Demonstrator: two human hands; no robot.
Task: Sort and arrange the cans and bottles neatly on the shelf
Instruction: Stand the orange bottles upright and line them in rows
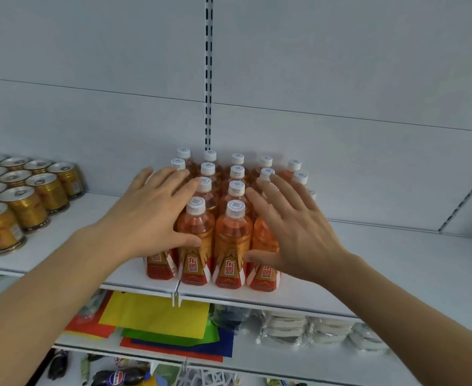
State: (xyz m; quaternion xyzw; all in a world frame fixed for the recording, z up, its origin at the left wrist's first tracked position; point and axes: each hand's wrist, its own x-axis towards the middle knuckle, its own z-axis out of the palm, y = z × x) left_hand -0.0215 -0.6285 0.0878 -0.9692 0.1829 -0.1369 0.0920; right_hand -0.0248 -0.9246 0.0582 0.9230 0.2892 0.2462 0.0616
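Two bare forearms reach in from the bottom edge toward a white shelf (368,263). Below it, a lower shelf carries coloured sheets (157,319) of yellow, green, red and blue, with clear-wrapped white packs (307,330) to their right. On the upper shelf a block of orange bottles (233,235) stands at the front edge, each upright with its long axis vertical, white cap up and its red and gold label facing forward. The left hand (148,215) lies flat against the block's left side, fingers straight and spread, thumb pressing the front-left bottle. The right hand (299,229) lies flat against the right side, fingers straight and spread over the caps, thumb across a front bottle's label; neither hand is curled round anything. Well apart to the left, gold cans (26,196) stand upright in rows, pull-tab tops up. Behind the bottles rises a plain white back panel with a slotted upright rail (208,79).
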